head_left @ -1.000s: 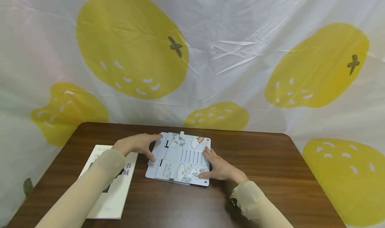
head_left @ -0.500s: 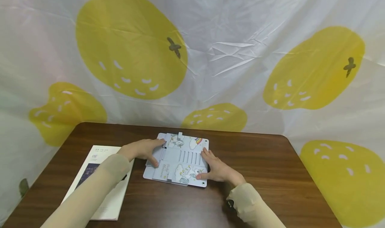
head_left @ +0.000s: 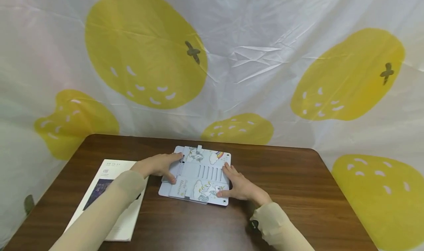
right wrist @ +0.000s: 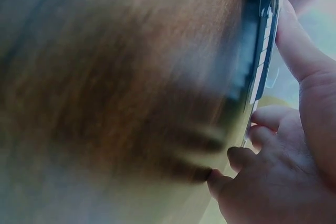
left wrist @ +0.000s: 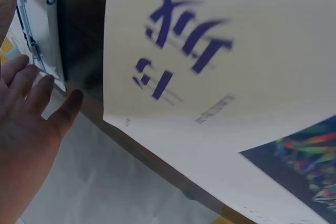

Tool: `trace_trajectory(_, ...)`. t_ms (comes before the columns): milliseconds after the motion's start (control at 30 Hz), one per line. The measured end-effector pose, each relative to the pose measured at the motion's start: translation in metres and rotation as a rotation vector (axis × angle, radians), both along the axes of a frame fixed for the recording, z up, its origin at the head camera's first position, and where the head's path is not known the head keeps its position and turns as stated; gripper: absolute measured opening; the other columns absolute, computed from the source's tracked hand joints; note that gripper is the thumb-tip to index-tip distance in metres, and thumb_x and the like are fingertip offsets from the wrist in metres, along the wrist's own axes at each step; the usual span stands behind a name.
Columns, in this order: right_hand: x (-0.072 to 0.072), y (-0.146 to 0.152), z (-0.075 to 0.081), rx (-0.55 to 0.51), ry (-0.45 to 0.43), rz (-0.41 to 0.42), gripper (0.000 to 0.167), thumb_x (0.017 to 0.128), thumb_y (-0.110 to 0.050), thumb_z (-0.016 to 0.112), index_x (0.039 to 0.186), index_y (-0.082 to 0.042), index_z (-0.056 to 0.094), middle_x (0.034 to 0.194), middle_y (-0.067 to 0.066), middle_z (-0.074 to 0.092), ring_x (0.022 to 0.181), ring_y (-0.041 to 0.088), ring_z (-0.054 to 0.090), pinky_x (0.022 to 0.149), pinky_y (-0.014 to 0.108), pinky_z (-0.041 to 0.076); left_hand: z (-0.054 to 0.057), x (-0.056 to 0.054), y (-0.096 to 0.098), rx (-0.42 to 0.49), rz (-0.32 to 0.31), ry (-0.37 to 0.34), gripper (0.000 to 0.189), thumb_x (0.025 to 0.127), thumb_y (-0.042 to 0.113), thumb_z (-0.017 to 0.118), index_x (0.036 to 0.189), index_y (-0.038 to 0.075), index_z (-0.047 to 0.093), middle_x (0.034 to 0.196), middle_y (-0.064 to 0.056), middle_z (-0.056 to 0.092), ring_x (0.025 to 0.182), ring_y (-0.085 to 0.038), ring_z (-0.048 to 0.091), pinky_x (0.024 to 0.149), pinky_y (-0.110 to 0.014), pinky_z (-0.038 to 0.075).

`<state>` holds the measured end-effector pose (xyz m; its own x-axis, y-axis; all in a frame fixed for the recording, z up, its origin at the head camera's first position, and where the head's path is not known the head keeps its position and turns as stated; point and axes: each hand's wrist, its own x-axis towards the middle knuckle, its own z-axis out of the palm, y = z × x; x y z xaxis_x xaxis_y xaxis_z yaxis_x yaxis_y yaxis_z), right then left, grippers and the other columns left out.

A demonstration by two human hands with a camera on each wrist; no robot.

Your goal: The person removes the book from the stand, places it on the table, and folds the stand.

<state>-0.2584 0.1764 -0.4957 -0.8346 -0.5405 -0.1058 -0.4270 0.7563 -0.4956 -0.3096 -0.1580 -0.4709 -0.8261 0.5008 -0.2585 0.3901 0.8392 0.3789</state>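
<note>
A flat white book stand (head_left: 190,173), folded and printed with unicorns and a rainbow, lies near the far side of the table. My left hand (head_left: 155,165) holds its left panel, thumb and fingers spread along that side. At the opposite edge my right hand (head_left: 244,186) holds the stand, thumb at the near corner and fingers farther up. Close up, the right wrist view shows the right thumb (right wrist: 302,51) along the stand's edge and several fingertips low by the tabletop. A white-covered book (head_left: 127,221) lies to the left, partly hidden under my left forearm.
The brown wooden table (head_left: 288,177) has rounded far corners. Behind it hangs a pale curtain (head_left: 251,78) with large yellow fruit prints. The book's cover carries purple characters and a dark picture (head_left: 98,192).
My left hand has shifted right, and the stand's left panel has slid inward with it, covering part of the dark slots. The right hand stays on its edge. Little differs since half a second ago.
</note>
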Motion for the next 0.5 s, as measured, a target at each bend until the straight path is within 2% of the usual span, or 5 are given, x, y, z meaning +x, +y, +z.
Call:
trace_trajectory(100, 0.001, -0.001, -0.002, -0.008, 0.02, 0.002, 0.102, 0.082, -0.047, 0.077, 0.153, 0.001, 0.022, 0.16, 0.02, 0.012, 0.145, 0.042, 0.006, 0.114, 0.057, 0.014, -0.002, 0.004, -0.002, 0.001, 0.002, 0.001, 0.104, 0.069, 0.041, 0.085, 0.154, 0.013, 0.032, 0.158, -0.01, 0.028, 0.143, -0.031, 0.028, 0.114, -0.047, 0.023)
trace_trajectory(233, 0.001, -0.002, 0.001, -0.023, 0.044, 0.002, 0.099, 0.079, -0.045, 0.08, 0.151, 0.002, 0.03, 0.159, 0.023, 0.016, 0.144, 0.046, 0.006, 0.114, 0.057, 0.014, 0.0, 0.011, -0.001, 0.027, 0.001, 0.026, 0.097, 0.072, 0.037, 0.084, 0.152, 0.01, 0.036, 0.156, -0.012, 0.031, 0.143, -0.031, 0.028, 0.115, -0.045, 0.022)
trace_trajectory(333, 0.0, -0.004, 0.007, 0.0, 0.064, -0.001, 0.096, 0.077, -0.043, 0.082, 0.149, 0.001, 0.036, 0.157, 0.026, 0.021, 0.144, 0.048, 0.006, 0.113, 0.06, 0.015, 0.002, 0.017, 0.002, 0.047, -0.002, 0.051, 0.09, 0.075, 0.033, 0.084, 0.149, 0.007, 0.039, 0.155, -0.013, 0.034, 0.142, -0.031, 0.029, 0.115, -0.045, 0.023)
trace_trajectory(500, -0.008, -0.016, 0.017, 0.064, 0.131, 0.009, 0.089, 0.077, -0.04, 0.082, 0.146, -0.001, 0.042, 0.153, 0.025, 0.031, 0.143, 0.049, 0.012, 0.109, 0.065, 0.02, -0.002, 0.024, 0.0, 0.084, 0.024, 0.066, 0.082, 0.081, 0.03, 0.08, 0.148, 0.004, 0.041, 0.153, -0.013, 0.037, 0.141, -0.033, 0.032, 0.114, -0.045, 0.024)
